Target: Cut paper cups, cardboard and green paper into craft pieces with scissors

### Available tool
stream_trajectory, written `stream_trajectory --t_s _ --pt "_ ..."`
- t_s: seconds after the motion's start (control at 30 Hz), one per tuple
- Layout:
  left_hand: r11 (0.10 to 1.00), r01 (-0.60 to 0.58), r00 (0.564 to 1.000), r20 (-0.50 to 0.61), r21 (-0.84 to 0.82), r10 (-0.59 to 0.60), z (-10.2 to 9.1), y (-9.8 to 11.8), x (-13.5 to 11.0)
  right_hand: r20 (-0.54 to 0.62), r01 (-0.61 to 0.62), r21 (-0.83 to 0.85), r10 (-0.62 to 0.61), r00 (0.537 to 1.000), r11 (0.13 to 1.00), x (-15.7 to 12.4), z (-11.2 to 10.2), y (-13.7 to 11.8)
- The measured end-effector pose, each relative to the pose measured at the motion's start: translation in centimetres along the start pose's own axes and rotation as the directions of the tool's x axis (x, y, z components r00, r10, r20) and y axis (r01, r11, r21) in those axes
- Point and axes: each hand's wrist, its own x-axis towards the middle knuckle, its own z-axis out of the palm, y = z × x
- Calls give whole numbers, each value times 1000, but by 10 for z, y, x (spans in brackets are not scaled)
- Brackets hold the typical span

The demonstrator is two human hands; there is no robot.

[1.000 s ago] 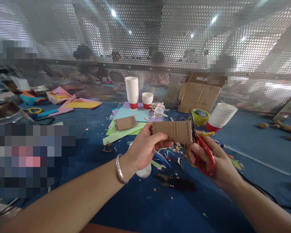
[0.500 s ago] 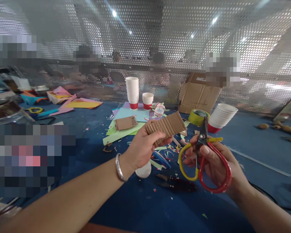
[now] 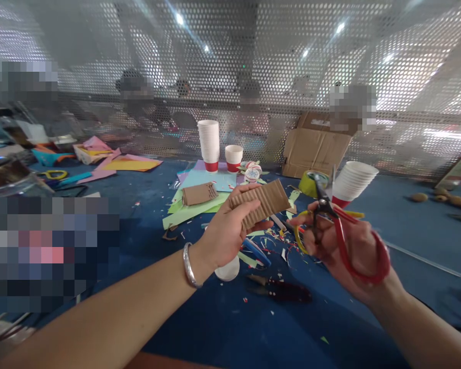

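Note:
My left hand [image 3: 230,225], with a silver bangle at the wrist, is closed round a strip of corrugated cardboard [image 3: 269,202], thumb lying on top. To its right, my right hand [image 3: 338,251] grips a pair of scissors [image 3: 325,205] with one red and one yellow handle. The blades point up and away, parted a little and blurred by motion. Hand and scissors stay apart from the cardboard. Under the hands lie dark thread snips [image 3: 282,289], a white disc [image 3: 228,269], a blue ring-shaped piece [image 3: 256,252] and many paper scraps.
Another cardboard piece [image 3: 200,194] rests on green paper [image 3: 176,219]. Behind stand a tall paper-cup stack [image 3: 209,143], a shorter one [image 3: 234,156] and a cardboard box [image 3: 315,146]. Yellow-green tape [image 3: 307,185] and tilted cups [image 3: 353,182] are at right. Folded coloured paper [image 3: 132,163] lies left.
My right hand has moved slightly right and turned, swinging the scissors so the red handle sits further right and the blades show apart. My left hand holds the cardboard almost still.

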Motion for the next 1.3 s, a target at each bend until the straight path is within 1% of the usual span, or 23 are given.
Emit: stream_trajectory --t_s 0.07,0.1,0.2,0.27,0.37,0.5,0.63,0.8,1.03,1.3 --pt "1000 -7 1000 -20 2 7 1 -1 -1 54 9 -16 -8 998 1000 2 0 1" --pt "1000 -12 1000 -27 -4 12 1 -1 -2 64 20 -48 -17 998 999 3 0 2" --pt "999 -46 998 -43 -29 45 1 -2 -1 70 43 -212 -29 997 976 6 -2 6" --pt "996 -83 996 -48 -43 81 2 -2 -1 87 22 -297 4 996 955 7 -1 9" --pt "990 -130 991 -50 -50 128 3 -1 0 99 -40 -360 81 992 932 5 3 9" --pt "992 -124 992 -26 -30 123 5 -3 -3 105 -85 -434 144 984 897 2 6 8" --pt "994 -106 994 28 -2 106 7 -7 -7 98 -78 -453 137 986 888 2 5 9" --pt "996 -85 996 35 30 84 9 -10 -9 102 -35 -506 100 990 862 2 4 8" --pt "996 -86 996 30 12 85 8 -10 -8 117 -52 -506 128 985 861 1 3 7" --pt "995 -100 993 60 23 99 7 -11 -8 143 -55 -520 150 978 852 1 3 7"
